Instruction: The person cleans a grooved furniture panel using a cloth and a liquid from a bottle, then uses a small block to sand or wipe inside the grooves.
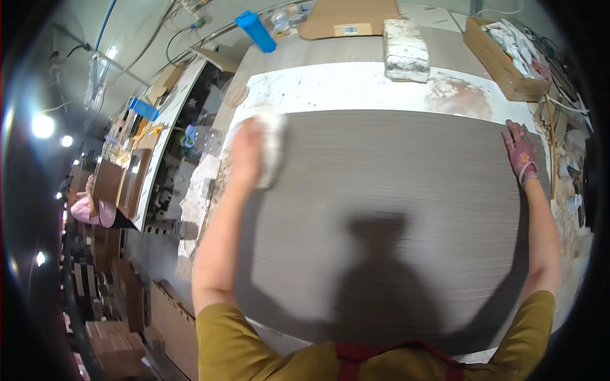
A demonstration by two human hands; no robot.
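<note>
A large grey-brown panel (381,190) with fine streaks along its length lies flat before me. My left hand (248,149), bare, is at the panel's far left edge. It is closed on a white cloth-like pad (273,152) that rests against the surface. Motion blurs both hand and pad, so I cannot tell the pad's exact kind. At the far right edge my right hand (521,152), in a stained pink glove, lies flat on the panel with its fingers stretched out. Nothing shows in that hand.
Beyond the panel are a stained white board (330,86), a worn whitish block (406,54), a cardboard sheet (348,16) and a blue bottle (256,32). A box of rags (502,63) stands far right. Leftward are a second workbench (165,120) and a person in pink (92,209).
</note>
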